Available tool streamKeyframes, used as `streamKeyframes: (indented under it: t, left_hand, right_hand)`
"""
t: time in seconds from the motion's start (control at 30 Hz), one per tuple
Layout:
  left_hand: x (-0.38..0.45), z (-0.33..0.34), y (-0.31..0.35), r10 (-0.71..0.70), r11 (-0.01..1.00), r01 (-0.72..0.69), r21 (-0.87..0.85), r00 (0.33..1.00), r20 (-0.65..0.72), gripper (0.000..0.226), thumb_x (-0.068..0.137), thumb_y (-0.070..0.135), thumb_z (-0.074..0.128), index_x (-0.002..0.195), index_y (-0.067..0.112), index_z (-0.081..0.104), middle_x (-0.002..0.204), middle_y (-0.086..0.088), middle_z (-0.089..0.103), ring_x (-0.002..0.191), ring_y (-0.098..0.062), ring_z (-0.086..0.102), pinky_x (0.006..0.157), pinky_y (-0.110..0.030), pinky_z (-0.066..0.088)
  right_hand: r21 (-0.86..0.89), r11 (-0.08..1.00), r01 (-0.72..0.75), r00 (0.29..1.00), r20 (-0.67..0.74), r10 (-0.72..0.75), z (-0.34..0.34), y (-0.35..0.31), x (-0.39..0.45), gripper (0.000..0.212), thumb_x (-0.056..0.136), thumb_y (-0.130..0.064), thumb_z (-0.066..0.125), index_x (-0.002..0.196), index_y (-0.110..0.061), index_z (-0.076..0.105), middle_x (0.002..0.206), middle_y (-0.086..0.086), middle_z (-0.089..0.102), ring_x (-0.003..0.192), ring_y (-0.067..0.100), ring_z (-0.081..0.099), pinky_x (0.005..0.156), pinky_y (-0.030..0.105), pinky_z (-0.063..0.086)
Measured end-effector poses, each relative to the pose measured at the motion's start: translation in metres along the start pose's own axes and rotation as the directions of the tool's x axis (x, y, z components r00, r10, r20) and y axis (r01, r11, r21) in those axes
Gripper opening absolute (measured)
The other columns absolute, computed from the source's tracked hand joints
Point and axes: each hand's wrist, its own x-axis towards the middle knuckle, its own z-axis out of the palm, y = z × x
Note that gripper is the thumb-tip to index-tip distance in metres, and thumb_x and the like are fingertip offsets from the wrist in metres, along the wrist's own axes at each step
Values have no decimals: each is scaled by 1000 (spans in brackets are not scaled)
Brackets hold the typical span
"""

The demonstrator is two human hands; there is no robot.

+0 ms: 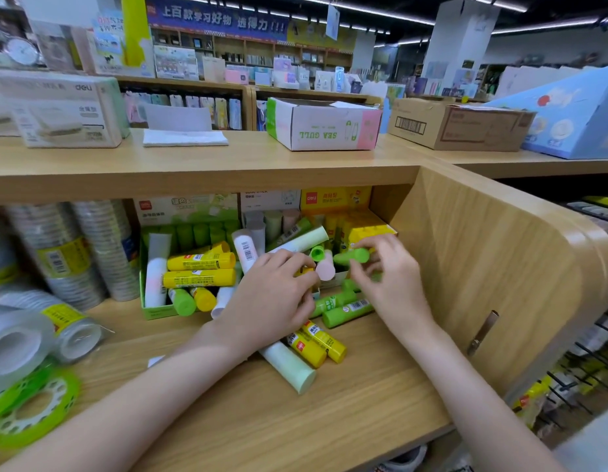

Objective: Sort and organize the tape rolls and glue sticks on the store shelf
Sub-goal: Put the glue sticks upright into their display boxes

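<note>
Pinching a bright green plastic glue stick (352,257) mid-barrel, right hand (387,281) lifts it above the loose pile on the wooden shelf (364,396), left hand (272,298) gripping pink and yellow sticks; light, rigid, smooth—likely rolls.

Bare forearms, no sleeves, no jewelry
</note>
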Motion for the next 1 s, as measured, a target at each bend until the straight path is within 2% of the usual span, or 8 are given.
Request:
streamKeyframes:
  t: [0.1, 0.17, 0.3, 0.47, 0.6, 0.7, 0.83, 1.0]
  left_hand:
    - [0, 0, -1, -4, 1000, 4, -6, 1000, 8, 31, 80, 26, 39, 83, 16, 68, 97, -2, 64, 87, -25, 58, 73, -32, 35]
    - [0, 0, -1, -7, 1000, 7, -9, 1000, 7, 31, 80, 26, 39, 83, 16, 68, 97, -2, 64, 87, -24, 58, 72, -32, 37]
    - [0, -1, 0, -5, 1000, 5, -3, 1000, 11, 32, 79, 27, 38, 82, 17, 68, 96, -1, 65, 86, -24, 59, 70, -33, 42]
    - [0, -3, 1, -4, 1000, 4, -2, 1000, 15, 32, 79, 28, 38, 81, 17, 68, 96, -2, 65, 86, -24, 60, 69, -33, 45]
    - [0, -2, 1, -8, 1000, 8, -10, 1000, 21, 32, 80, 28, 38, 82, 17, 68, 97, -2, 65, 86, -24, 59, 70, -33, 44]
    - [0, -2, 2, -17, 1000, 17, -23, 1000, 14, 32, 80, 28, 37, 81, 17, 68, 96, -1, 64, 85, -24, 59, 70, -33, 44]
    - [-1, -2, 1, -19, 1000, 19, -13, 1000, 20, 33, 80, 28, 37, 81, 17, 68, 96, -1, 65, 85, -24, 59, 73, -32, 38]
    - [-1, -2, 1, -21, 1000, 21, -6, 1000, 16, 32, 79, 27, 38, 82, 17, 68, 96, -2, 65, 86, -25, 59, 73, -32, 36]
  right_hand:
    - [113, 993, -24, 983, -179, 45, -25, -5, -8, 17, 79, -6, 62, 95, -11, 60, 92, 2, 57, 72, 10, 57, 64, 17, 48]
    - [195, 978, -77, 976, -187, 114, -41, -5, -24, 18, 78, -6, 62, 93, -16, 58, 92, 2, 59, 78, 14, 59, 66, 19, 50]
    - [33, 993, -116, 993, -31, 117, -49, 7, -53, 30, 73, 8, 68, 87, -15, 55, 90, -1, 54, 80, 11, 56, 71, 16, 49]
    - [-219, 974, -57, 966, 234, 109, -38, 9, -66, 23, 78, -16, 72, 94, -15, 57, 98, -2, 47, 87, 14, 54, 74, 30, 48]
    - [-341, 939, 55, 964, 264, 40, -27, 8, -63, 39, 71, -24, 79, 103, -12, 62, 106, 8, 54, 95, 26, 56, 80, 36, 50]
    - [-373, 926, 56, 970, 242, 39, -25, 6, -62, 37, 70, -21, 79, 102, -9, 64, 106, 11, 56, 93, 29, 57, 76, 39, 53]
    - [-311, 949, 42, 973, 227, 31, -29, 6, -63, 25, 78, -19, 72, 99, -8, 63, 109, 6, 53, 100, 22, 51, 80, 32, 49]
    - [1, 999, -44, 964, 263, 42, -34, -7, -66, 32, 82, -43, 53, 96, -16, 63, 101, -6, 55, 99, 9, 50, 86, 19, 38]
